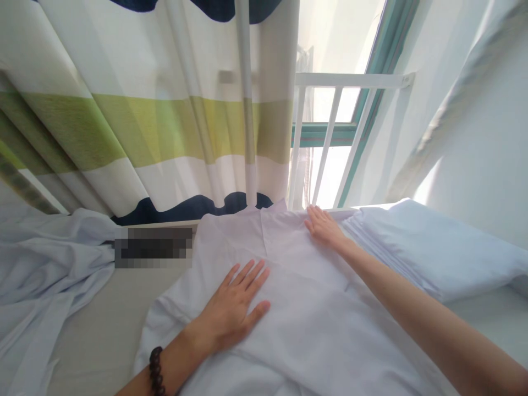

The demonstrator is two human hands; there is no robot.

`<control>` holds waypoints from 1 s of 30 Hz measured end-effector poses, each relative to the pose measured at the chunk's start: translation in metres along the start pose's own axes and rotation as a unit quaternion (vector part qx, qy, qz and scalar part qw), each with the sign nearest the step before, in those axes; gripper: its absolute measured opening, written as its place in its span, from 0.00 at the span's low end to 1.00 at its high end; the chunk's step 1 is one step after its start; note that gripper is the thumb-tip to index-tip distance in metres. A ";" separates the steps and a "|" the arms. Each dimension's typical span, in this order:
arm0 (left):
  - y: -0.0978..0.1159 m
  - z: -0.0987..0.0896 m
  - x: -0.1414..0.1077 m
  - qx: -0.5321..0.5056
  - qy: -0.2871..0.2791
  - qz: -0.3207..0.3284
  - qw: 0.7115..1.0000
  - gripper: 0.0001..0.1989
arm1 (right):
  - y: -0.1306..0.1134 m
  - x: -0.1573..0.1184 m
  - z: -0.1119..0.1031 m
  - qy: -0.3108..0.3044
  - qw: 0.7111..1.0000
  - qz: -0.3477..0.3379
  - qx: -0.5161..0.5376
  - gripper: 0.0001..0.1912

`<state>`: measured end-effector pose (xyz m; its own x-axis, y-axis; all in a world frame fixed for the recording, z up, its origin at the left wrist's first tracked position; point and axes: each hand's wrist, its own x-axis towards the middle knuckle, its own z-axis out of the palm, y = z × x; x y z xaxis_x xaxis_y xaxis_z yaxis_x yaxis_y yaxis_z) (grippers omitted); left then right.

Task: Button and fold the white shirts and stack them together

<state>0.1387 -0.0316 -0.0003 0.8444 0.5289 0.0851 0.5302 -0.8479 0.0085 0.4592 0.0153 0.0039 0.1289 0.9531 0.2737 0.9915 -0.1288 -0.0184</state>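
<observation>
A white garment [297,308], which looks like a coat or shirt with a collar at its far end, lies spread out in front of me. My left hand [241,300] rests flat on its middle, fingers stretched out and apart; a dark bead bracelet circles that wrist. Farther off, my right hand [324,226] lies palm down on the garment's far right part, near the shoulder, with its fingers extended. Neither hand grips the cloth. The lower end of the garment runs out of view.
Folded white cloth [441,247] is stacked at the right. Crumpled white fabric [49,269] lies at the left beside a blurred-out dark patch [153,247]. Behind stand a striped curtain [165,126], a white railing [350,81] and a window with a green frame [325,132].
</observation>
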 end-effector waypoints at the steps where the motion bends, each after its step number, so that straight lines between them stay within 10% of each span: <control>1: 0.000 0.001 0.000 -0.004 -0.004 -0.001 1.000 0.29 | 0.002 0.007 0.001 -0.002 1.000 -0.003 -0.001 0.27; 16: 0.006 -0.013 -0.007 -0.041 -0.046 -0.002 0.998 0.29 | 0.006 0.045 -0.007 -0.052 0.998 0.029 -0.014 0.17; 30: 0.011 0.002 -0.045 0.003 -0.007 -0.095 0.995 0.33 | -0.024 0.029 -0.004 -0.040 0.997 0.058 0.027 0.29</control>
<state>0.1070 -0.0642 -0.0064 0.7297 0.6803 0.0696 0.6810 -0.7321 0.0167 0.4388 0.0447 0.0160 0.2416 0.9519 0.1884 0.9691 -0.2267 -0.0976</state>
